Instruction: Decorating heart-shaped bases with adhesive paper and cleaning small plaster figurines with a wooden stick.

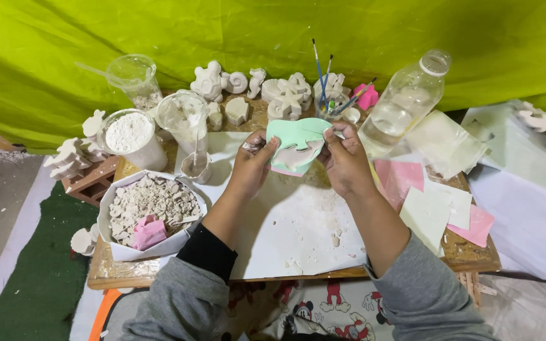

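Note:
Both my hands hold a mint-green flexible mould (297, 140) with a white plaster cast showing inside it and a pink edge underneath. My left hand (252, 165) grips its left side, thumb pressing on the green rim. My right hand (345, 158) pinches its right side. The mould is lifted a little above the white paper sheet (289, 233) that covers the small wooden table (475, 256). Plaster crumbs lie on the sheet below the hands.
A white bag of broken plaster pieces (150, 205) with a pink mould sits left. Behind stand a tub of white powder (131, 136), plastic cups, white plaster figures (285, 95), brushes in a jar (330, 104) and a clear bottle (406, 101). Pink and pale sheets (437, 202) lie right.

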